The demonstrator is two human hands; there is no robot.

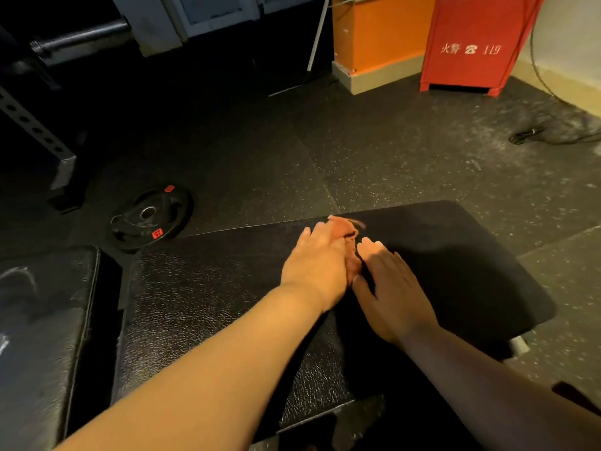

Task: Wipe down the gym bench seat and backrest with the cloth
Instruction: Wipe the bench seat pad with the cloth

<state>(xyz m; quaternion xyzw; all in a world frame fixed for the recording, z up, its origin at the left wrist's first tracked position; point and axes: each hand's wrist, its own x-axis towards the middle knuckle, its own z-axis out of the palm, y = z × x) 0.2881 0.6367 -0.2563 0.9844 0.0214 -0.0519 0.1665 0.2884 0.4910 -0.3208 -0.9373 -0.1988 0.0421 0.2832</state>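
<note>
the left forearm (201, 369) and the right forearm (487, 385) are both bare, uncovered from the wrist to the lower edge of the view. the left hand (317, 265) and the right hand (390, 294) are bare too, with short pale nails (clearest on the right hand's fingertips). at the lower right corner, beside the right forearm, shows a scrap of dark fabric (575, 398) with a reddish edge; whether it is a sleeve cannot be told.

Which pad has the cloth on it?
The right pad: the cloth lies near its far edge, under the left hand. The left pad shows only whitish marks.
</note>
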